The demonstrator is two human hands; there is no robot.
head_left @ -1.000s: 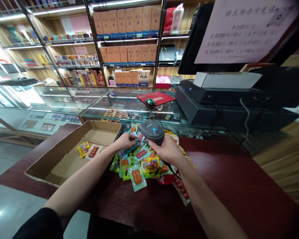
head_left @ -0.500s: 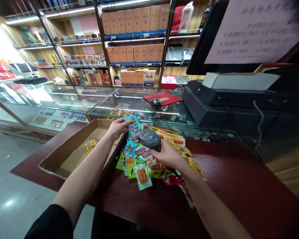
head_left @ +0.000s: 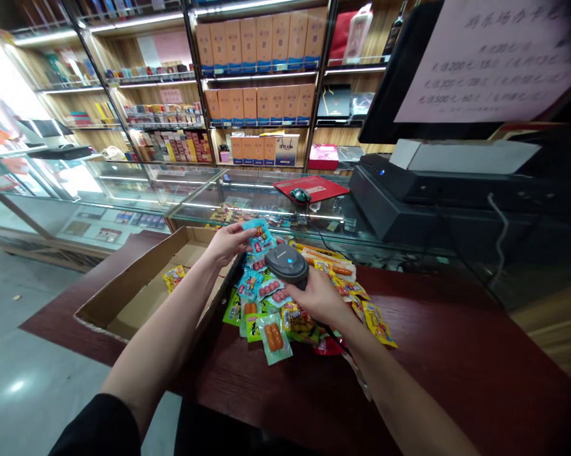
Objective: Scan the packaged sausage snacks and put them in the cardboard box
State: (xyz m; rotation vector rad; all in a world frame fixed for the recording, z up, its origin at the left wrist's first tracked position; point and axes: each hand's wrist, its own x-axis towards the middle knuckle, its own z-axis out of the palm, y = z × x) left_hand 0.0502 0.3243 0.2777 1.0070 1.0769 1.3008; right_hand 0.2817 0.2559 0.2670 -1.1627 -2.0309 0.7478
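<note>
My left hand [head_left: 229,244] pinches a blue snack packet [head_left: 260,237] by its left edge, above the far end of a heap of packets. In my right hand [head_left: 319,295] is a dark grey barcode scanner [head_left: 286,263], a blue light glowing on its top. The scanner's head points toward the blue packet, a small gap apart. Below both hands lie several small sealed packets, among them a clear one with brown sausages [head_left: 274,339] and a yellow one [head_left: 378,323]. Left of the heap, an open cardboard box [head_left: 105,294] holds a yellow packet [head_left: 173,277].
A glass display counter [head_left: 247,196] runs behind the dark red table [head_left: 432,361], bearing a red mouse pad [head_left: 327,185] and a mouse [head_left: 300,195]. At the right stand a monitor [head_left: 384,82] and a black machine [head_left: 390,202]. Shelves of boxed goods [head_left: 256,44] line the wall.
My left hand has shifted slightly right with the blue packet, which is now a little more upright. My right hand and the scanner have hardly moved.
</note>
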